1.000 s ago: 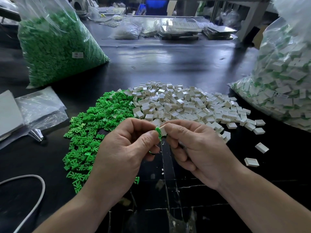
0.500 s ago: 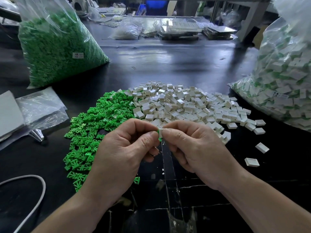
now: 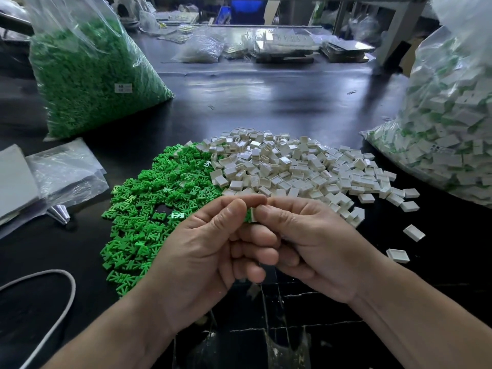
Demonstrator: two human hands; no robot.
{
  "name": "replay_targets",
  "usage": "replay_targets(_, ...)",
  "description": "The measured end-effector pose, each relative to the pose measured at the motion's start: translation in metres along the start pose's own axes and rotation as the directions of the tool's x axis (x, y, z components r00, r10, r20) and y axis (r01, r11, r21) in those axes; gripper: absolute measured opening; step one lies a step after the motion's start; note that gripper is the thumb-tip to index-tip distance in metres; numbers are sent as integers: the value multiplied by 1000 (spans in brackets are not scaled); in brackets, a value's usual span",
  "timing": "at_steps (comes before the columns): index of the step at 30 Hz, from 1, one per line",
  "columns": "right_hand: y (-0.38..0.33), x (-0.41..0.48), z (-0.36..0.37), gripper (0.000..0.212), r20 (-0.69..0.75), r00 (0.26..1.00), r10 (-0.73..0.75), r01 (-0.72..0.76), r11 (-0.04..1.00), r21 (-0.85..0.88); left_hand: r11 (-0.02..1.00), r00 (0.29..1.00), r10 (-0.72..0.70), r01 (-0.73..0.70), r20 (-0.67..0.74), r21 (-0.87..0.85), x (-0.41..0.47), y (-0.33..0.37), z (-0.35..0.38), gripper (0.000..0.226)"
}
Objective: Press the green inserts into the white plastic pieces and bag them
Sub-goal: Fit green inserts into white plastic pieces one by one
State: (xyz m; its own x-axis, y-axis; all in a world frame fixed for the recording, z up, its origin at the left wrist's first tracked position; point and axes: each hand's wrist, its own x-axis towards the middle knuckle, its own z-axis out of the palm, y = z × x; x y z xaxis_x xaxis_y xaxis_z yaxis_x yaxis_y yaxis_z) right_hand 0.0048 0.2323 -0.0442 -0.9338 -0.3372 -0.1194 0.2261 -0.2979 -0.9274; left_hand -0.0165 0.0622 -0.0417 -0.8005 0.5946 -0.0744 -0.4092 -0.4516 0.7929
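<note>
Meeting above the near edge of the worktop [image 3: 266,102], the left hand [image 3: 202,257] pinches a green insert [image 3: 247,216] and the right hand [image 3: 316,251] pinches a white piece [image 3: 254,214]. Both parts seem light, stiff and slippery; flat faces look safest to grip.

The tabletop [image 3: 266,102] is black and glossy, mirroring the light. The green inserts [image 3: 149,209] are matt moulded plastic. The white pieces [image 3: 292,169] are smooth plastic with a faint sheen. The bag of green inserts [image 3: 87,75] and the bag of assembled pieces [image 3: 452,115] are clear, crinkled, shiny film. The cable [image 3: 73,286] has a smooth white jacket.
</note>
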Motion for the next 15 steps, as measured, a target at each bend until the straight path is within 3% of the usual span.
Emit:
replay_targets(5,-1,-1,4,38,-5,1000,10,-10,1000,-7,1000,999,3,-4,-37,-20,1,-4,2,21)
replay_targets(11,-1,-1,8,21,9,999,-39,38,995,94,991,992,49,-33,119,-133,2,-4,-1,28)
replay_targets(15,0,-1,9,19,-6,999,-34,34,995,92,993,996,71,-64,62,-100,4,-6,-1,27)
